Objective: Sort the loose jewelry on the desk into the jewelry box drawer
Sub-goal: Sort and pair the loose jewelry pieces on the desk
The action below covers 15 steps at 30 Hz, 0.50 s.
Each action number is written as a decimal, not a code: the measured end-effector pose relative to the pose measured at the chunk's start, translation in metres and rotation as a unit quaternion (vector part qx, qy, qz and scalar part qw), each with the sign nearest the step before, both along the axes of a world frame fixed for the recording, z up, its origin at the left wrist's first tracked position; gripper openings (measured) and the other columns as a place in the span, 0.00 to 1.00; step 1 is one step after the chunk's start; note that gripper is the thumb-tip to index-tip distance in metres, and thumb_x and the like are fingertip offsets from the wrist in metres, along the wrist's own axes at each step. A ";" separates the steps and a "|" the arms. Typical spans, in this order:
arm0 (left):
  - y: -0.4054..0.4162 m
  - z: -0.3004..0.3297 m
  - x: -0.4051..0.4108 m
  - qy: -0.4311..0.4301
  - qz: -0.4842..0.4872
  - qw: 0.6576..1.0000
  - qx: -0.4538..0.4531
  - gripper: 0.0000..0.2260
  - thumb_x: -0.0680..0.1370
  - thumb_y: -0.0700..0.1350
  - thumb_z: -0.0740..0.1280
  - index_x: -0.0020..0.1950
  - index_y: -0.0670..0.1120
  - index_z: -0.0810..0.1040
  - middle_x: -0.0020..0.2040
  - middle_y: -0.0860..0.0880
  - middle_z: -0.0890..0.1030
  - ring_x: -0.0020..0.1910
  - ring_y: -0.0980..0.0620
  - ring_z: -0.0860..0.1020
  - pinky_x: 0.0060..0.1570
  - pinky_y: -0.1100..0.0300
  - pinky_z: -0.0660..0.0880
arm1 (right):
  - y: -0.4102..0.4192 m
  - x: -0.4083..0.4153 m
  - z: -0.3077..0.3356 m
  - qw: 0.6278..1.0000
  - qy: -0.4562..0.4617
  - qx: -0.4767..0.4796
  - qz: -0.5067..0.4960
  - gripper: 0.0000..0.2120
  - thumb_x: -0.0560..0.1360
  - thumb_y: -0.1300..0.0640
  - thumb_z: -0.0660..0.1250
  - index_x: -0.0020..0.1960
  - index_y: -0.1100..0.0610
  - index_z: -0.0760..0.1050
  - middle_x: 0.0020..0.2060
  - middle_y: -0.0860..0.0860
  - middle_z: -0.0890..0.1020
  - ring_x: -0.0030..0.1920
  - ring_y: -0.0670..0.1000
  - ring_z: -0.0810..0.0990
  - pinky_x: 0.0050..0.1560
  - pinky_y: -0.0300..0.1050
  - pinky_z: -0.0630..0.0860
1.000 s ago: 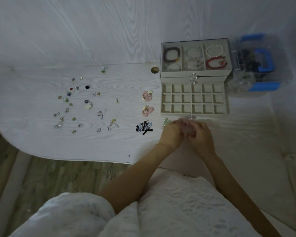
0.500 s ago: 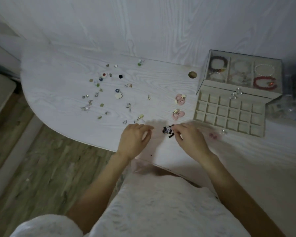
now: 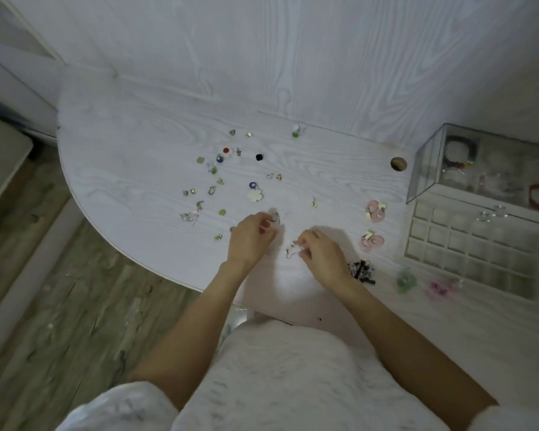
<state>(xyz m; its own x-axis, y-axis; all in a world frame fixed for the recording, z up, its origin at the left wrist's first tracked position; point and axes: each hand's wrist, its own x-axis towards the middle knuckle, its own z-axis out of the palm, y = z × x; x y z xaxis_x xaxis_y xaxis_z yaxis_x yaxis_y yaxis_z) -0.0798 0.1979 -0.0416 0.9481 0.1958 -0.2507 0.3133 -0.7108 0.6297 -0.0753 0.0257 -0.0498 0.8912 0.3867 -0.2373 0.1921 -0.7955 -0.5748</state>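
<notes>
Right hand [image 3: 324,256]: a hooked earring [image 3: 293,248] is pinched in curled fingertips just above the desk [image 3: 131,169]. Left hand [image 3: 251,236]: fingers curled over a small piece [image 3: 274,216]; whether it is held cannot be told. Loose jewelry [image 3: 221,181] is scattered beyond. Open drawer [image 3: 467,247] of the jewelry box [image 3: 430,163] is seen well apart, at right.

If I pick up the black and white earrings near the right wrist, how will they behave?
The black and white earrings look small and thin, so probably very light. They lie in a tangled cluster, so one may drag another along. Parts probably dangle rather than stay stiff.
</notes>
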 end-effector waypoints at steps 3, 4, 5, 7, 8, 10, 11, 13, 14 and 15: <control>-0.009 -0.004 0.021 -0.008 -0.059 0.997 0.045 0.16 0.74 0.50 0.68 0.58 0.43 0.74 0.51 0.45 0.77 0.46 0.47 0.78 0.46 0.55 0.75 | -0.003 0.006 0.001 0.999 -0.012 -0.003 -0.036 0.05 0.71 0.68 0.63 0.47 0.62 0.73 0.43 0.57 0.77 0.42 0.58 0.77 0.40 0.47 0.73; -0.010 -0.006 0.027 -0.006 -0.075 0.996 0.057 0.17 0.74 0.48 0.68 0.59 0.42 0.73 0.53 0.43 0.76 0.47 0.45 0.77 0.47 0.54 0.74 | -0.005 0.007 0.003 0.999 -0.014 -0.006 -0.043 0.06 0.71 0.68 0.63 0.47 0.62 0.73 0.42 0.57 0.77 0.41 0.58 0.76 0.39 0.47 0.71; -0.010 -0.007 0.032 0.001 -0.089 0.994 0.068 0.17 0.74 0.46 0.68 0.60 0.41 0.73 0.55 0.42 0.74 0.49 0.43 0.76 0.48 0.53 0.74 | -0.007 0.008 0.004 0.999 -0.014 -0.008 -0.049 0.06 0.72 0.68 0.63 0.48 0.62 0.73 0.42 0.57 0.77 0.41 0.58 0.76 0.39 0.47 0.71; -0.008 -0.010 0.039 0.019 -0.103 0.991 0.078 0.16 0.75 0.42 0.66 0.62 0.40 0.72 0.57 0.40 0.73 0.50 0.41 0.76 0.49 0.54 0.71 | -0.009 0.010 0.006 0.998 -0.016 -0.016 -0.059 0.11 0.72 0.66 0.62 0.54 0.61 0.73 0.44 0.58 0.77 0.43 0.57 0.75 0.39 0.48 0.69; -0.006 -0.011 0.040 0.022 -0.104 0.991 0.078 0.15 0.75 0.41 0.65 0.62 0.40 0.72 0.57 0.40 0.73 0.50 0.41 0.76 0.49 0.54 0.71 | -0.010 0.010 0.006 0.998 -0.020 -0.017 -0.062 0.13 0.73 0.66 0.61 0.57 0.61 0.73 0.45 0.58 0.76 0.44 0.57 0.75 0.39 0.46 0.68; -0.005 -0.011 0.040 0.014 -0.105 0.991 0.082 0.13 0.76 0.40 0.63 0.60 0.40 0.73 0.56 0.40 0.75 0.49 0.41 0.76 0.49 0.53 0.71 | -0.011 0.010 0.007 0.997 -0.028 -0.008 -0.068 0.15 0.74 0.66 0.60 0.59 0.61 0.73 0.46 0.58 0.76 0.44 0.56 0.74 0.39 0.42 0.64; -0.004 -0.011 0.039 0.011 -0.110 0.990 0.086 0.12 0.76 0.39 0.62 0.59 0.40 0.74 0.54 0.40 0.76 0.48 0.41 0.77 0.48 0.52 0.72 | -0.011 0.010 0.007 0.997 -0.031 0.000 -0.068 0.14 0.74 0.66 0.60 0.59 0.62 0.74 0.47 0.57 0.76 0.44 0.55 0.75 0.40 0.41 0.63; -0.003 -0.011 0.039 0.017 -0.121 0.988 0.095 0.13 0.75 0.37 0.62 0.59 0.40 0.74 0.53 0.40 0.77 0.47 0.41 0.77 0.48 0.52 0.72 | -0.011 0.011 0.007 0.997 -0.038 0.017 -0.067 0.13 0.75 0.66 0.60 0.57 0.62 0.75 0.47 0.56 0.76 0.43 0.53 0.75 0.40 0.37 0.62; -0.002 -0.010 0.039 0.020 -0.125 0.987 0.099 0.14 0.74 0.36 0.62 0.59 0.40 0.74 0.52 0.40 0.77 0.47 0.41 0.77 0.48 0.53 0.72 | -0.011 0.011 0.008 0.996 -0.041 0.029 -0.070 0.11 0.75 0.66 0.60 0.55 0.62 0.76 0.46 0.54 0.75 0.41 0.51 0.74 0.37 0.34 0.62; -0.001 -0.009 0.039 0.020 -0.125 0.987 0.101 0.14 0.74 0.36 0.62 0.59 0.40 0.75 0.52 0.40 0.77 0.48 0.41 0.77 0.48 0.53 0.71 | -0.012 0.012 0.009 0.995 -0.041 0.043 -0.078 0.10 0.75 0.66 0.60 0.54 0.62 0.77 0.45 0.52 0.74 0.39 0.49 0.72 0.35 0.31 0.62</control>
